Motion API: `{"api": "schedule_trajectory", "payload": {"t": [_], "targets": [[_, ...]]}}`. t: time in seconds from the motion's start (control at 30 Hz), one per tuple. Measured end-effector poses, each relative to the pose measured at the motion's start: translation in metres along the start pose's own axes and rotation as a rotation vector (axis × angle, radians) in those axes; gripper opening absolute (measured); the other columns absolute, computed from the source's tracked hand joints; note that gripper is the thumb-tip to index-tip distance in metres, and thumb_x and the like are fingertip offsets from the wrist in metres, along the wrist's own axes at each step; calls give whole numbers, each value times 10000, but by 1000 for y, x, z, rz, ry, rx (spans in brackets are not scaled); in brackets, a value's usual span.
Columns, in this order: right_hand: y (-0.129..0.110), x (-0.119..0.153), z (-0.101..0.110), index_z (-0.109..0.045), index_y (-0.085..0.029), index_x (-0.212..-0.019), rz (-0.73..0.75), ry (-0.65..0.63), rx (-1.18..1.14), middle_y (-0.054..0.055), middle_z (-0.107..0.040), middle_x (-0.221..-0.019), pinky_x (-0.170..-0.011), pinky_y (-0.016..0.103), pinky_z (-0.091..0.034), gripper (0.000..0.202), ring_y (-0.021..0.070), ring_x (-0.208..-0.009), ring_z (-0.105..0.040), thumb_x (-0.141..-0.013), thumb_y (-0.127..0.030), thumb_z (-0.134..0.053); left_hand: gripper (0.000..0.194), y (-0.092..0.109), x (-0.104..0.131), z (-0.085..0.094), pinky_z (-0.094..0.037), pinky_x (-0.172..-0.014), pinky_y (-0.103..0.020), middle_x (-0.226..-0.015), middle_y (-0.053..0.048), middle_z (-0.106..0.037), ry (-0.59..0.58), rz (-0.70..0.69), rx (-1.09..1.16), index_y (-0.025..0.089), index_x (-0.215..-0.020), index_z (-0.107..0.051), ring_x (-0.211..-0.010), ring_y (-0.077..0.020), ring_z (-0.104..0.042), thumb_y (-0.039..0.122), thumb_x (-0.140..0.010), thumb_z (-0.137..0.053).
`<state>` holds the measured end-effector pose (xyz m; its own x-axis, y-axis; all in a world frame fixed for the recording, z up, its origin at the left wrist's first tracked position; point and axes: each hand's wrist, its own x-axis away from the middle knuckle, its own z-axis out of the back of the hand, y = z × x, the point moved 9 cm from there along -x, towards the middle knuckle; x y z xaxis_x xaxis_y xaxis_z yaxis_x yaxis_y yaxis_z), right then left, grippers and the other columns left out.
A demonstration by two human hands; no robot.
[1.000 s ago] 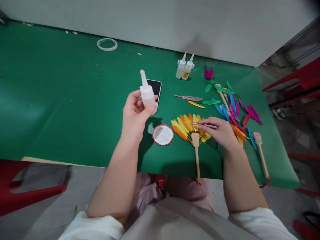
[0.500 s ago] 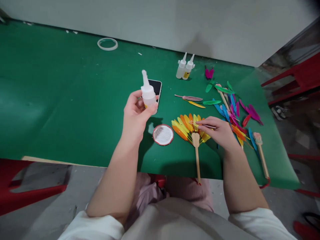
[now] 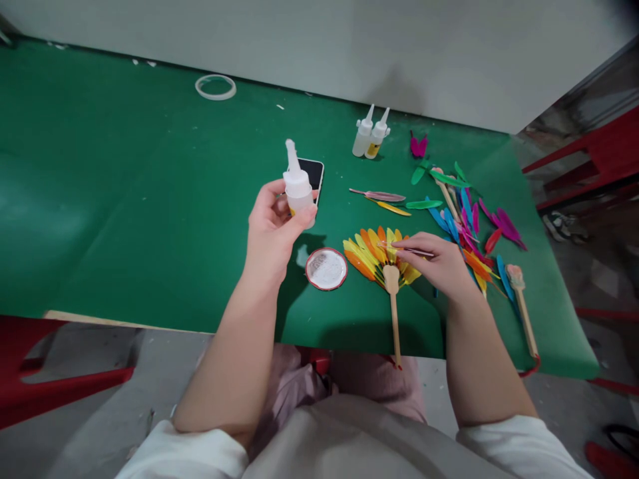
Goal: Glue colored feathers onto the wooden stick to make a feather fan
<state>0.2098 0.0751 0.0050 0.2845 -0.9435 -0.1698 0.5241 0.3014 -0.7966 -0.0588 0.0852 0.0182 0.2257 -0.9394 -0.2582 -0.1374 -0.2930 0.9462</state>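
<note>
My left hand is wrapped round a white glue bottle, held upright above the table with its nozzle pointing up. In my right hand is a pair of thin tweezers, pinched between the fingers. Their tips reach over the yellow and orange feathers of a feather fan, where I cannot make out whether they grip anything. The fan lies flat, feathers spread away from me, its wooden handle reaching past the table's front edge. Left of it sits a round red-rimmed lid with a whitish inside.
Behind the held bottle lies a phone. Two more glue bottles stand near the wall. Loose coloured feathers are piled at the right, beside another wooden handle. A tape roll lies at the back left of the green table.
</note>
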Motion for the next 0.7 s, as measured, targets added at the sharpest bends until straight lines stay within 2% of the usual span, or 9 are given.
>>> {"api": "schedule_trajectory", "payload": {"t": [0.2,0.4,0.7], "targets": [[2,0,-1,-750,-261,-908,-11,-13,8,47,-687,-813,-644,305,-515,173,173,-748,-623,-792,-356,-664,419,0,0,-2,-526,-876,-363,-1009,-38,-686,-31,-19,-41,240,-1045,-511,-997,-207,-652,338,-712,-745],[1,0,-4,-750,-259,-913,-3,-39,11,48,-695,-817,-671,306,-513,179,174,-756,-630,-788,-356,-667,426,0,0,0,-538,-847,-332,-968,-20,-700,11,13,-10,239,-1013,-531,-941,-183,-664,312,-670,-773],[-1,0,-8,-751,-244,-903,-4,-56,3,47,-693,-799,-672,310,-508,176,174,-749,-632,-782,-347,-676,430,0,0,0,-539,-838,-325,-972,-25,-702,7,13,-6,234,-1016,-528,-935,-180,-664,307,-670,-775]]}}
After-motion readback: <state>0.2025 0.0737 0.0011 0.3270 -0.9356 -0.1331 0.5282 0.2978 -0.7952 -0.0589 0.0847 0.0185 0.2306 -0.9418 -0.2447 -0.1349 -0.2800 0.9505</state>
